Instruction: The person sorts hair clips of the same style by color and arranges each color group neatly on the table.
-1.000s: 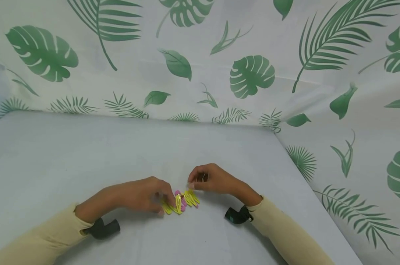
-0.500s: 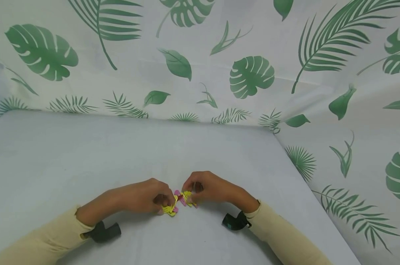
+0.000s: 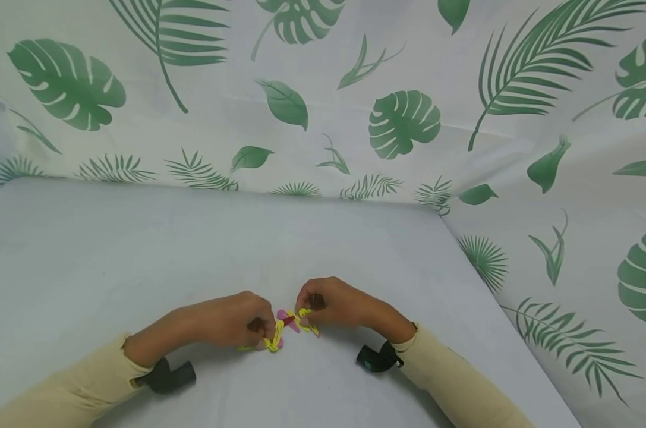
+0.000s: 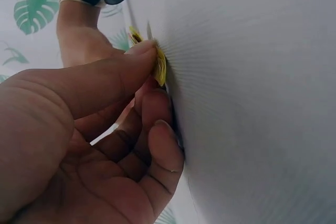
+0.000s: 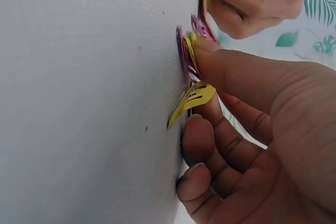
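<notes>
Fingers (image 4: 165,148) among perhaps five yellow clips (image 3: 278,334).

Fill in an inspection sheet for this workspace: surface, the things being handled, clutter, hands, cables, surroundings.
Surface: pale tabletop, smooth-looking, with a few tiny dark specks.
Things being handled: yellow hair clips and pink hair clips in a small group between the hands, with a small red piece among them; exact count hidden by fingers.
Clutter: nothing seen.
Left hand: pinches yellow at the group's left side.
Right hand: pinches yellow at the group's right side.
Cables: nothing seen.
Surroundings: white sheet with green leaf prints behind and to the right; a black device at each wrist.
</notes>
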Demonstrator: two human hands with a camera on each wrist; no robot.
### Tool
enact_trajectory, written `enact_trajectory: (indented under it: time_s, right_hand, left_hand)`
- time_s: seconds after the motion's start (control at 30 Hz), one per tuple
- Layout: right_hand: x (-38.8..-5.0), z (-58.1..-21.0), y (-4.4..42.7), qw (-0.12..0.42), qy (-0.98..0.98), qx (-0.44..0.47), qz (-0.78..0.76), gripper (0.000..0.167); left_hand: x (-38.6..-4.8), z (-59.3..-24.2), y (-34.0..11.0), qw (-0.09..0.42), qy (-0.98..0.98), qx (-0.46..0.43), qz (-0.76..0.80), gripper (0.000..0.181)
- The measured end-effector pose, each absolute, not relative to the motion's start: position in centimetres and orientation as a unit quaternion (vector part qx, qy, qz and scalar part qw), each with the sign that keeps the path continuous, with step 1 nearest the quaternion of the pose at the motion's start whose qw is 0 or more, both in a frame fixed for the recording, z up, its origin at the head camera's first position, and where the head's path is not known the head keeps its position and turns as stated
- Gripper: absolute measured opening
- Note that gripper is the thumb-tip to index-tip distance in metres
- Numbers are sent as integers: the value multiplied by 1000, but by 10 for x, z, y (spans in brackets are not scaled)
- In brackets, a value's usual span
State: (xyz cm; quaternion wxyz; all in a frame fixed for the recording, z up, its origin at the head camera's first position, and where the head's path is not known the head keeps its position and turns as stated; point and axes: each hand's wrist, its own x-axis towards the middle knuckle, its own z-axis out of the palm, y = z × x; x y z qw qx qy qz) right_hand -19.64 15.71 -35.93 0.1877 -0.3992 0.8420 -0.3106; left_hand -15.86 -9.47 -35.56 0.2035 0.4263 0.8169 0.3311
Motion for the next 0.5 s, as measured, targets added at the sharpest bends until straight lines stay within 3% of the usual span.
enact_trajectory:
  time_s: [0.5]
  right_hand:
    - [-201,-361,160,182,832,-388,-351,13]
  left_hand:
    - [-167,-351,-100,193,826,403,344,18]
